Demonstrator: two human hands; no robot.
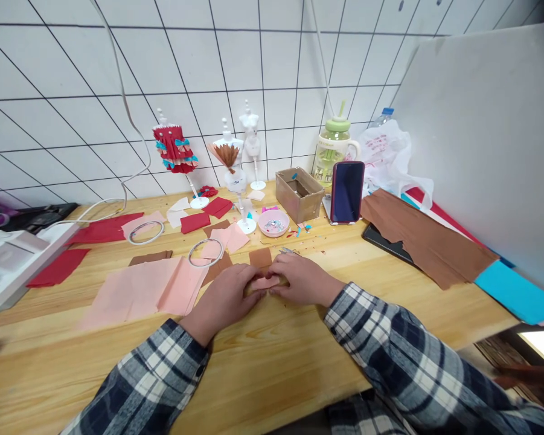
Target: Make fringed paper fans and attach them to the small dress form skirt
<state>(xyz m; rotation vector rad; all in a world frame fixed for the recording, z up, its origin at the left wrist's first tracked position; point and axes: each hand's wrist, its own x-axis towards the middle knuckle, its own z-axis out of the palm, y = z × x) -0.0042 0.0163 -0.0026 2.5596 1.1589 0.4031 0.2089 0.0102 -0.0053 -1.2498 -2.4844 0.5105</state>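
Between my two hands is a small folded strip of pink crepe paper [265, 283], low over the wooden table [272, 356]. My left hand [229, 296] pinches its left end with thumb and fingers. At the right end, my right hand [301, 279] grips it the same way. Just beyond my fingers lies a brown paper square [260, 258], and a pair of scissors [288, 251] is partly hidden behind my right hand. Larger pink sheets [131, 287] lie to the left of my left hand, with a silver ring [205, 252] resting on pink pieces.
Small white mannequins stand by the tiled wall, one in a red paper dress [176, 148]. A pink dish [274, 223] of sequins, a cardboard box [299, 194], a phone [346, 192] and a green-lidded jug [332, 148] stand behind. Brown paper [428, 238] lies right; a power strip [25, 260] left.
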